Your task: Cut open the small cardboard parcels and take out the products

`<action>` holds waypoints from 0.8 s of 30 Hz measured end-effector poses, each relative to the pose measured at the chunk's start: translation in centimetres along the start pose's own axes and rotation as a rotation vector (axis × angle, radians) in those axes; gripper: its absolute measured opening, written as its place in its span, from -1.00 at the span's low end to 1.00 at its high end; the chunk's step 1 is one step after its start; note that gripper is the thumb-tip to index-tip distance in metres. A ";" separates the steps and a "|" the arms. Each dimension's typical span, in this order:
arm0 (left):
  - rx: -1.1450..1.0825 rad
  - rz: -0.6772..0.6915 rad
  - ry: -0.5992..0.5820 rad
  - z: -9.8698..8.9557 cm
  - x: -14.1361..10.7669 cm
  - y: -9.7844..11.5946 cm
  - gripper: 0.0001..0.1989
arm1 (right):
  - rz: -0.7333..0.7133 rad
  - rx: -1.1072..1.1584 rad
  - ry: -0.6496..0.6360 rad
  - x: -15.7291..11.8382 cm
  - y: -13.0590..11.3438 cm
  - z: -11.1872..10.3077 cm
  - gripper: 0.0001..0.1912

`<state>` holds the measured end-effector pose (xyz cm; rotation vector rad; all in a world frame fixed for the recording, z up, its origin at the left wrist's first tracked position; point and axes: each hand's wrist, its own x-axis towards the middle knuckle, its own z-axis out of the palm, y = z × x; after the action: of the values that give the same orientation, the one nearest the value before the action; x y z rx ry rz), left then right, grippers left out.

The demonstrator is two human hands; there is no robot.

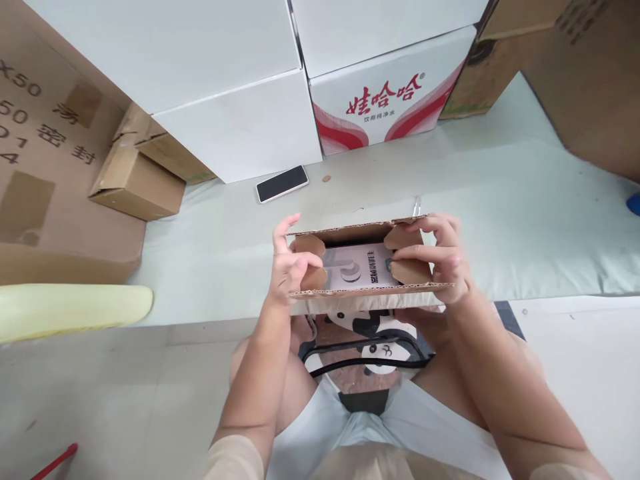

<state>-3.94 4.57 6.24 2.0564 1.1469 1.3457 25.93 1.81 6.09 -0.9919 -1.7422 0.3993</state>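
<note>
A small open cardboard box [353, 235] is held between my hands at the front edge of the covered surface. Inside it lies a white printed box [350, 259] with dark Chinese characters and a picture of a rounded device. My left hand [290, 263] grips the cardboard box's left end, a finger pressing on the small side flaps there. At the opposite end, my right hand [449, 257] holds on, with fingers over the right side flaps. The long flaps stand open along the far and near sides. Its underside is hidden.
Behind lie a phone [283, 184] and a small clear object [417, 205]. White cartons [240, 127] and a red-printed carton [390, 100] stack at the back. Brown cartons [55, 167] stand left, beside a pale yellow roll [75, 308]. A black-framed panda-print item [370, 347] is between my legs.
</note>
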 end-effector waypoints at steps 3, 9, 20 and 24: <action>-0.039 0.037 0.157 -0.3 0.4 -0.3 -0.32 | -0.008 0.080 0.219 -0.2 -0.1 0.9 -0.31; 0.010 0.078 0.259 -2.9 0.6 2.9 -0.59 | 0.025 0.189 0.421 -1.4 -0.9 2.9 -0.47; 0.123 -0.143 -1.333 4.5 11.0 14.6 -0.65 | -0.138 0.196 0.077 -2.6 0.5 2.1 -0.29; 0.220 -0.321 -1.399 8.0 11.8 12.1 -0.68 | -0.139 0.122 0.013 -2.6 1.9 2.1 0.05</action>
<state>10.34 8.03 17.85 2.0676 0.8271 -0.4621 25.14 1.33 2.35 -0.7801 -1.7418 0.4045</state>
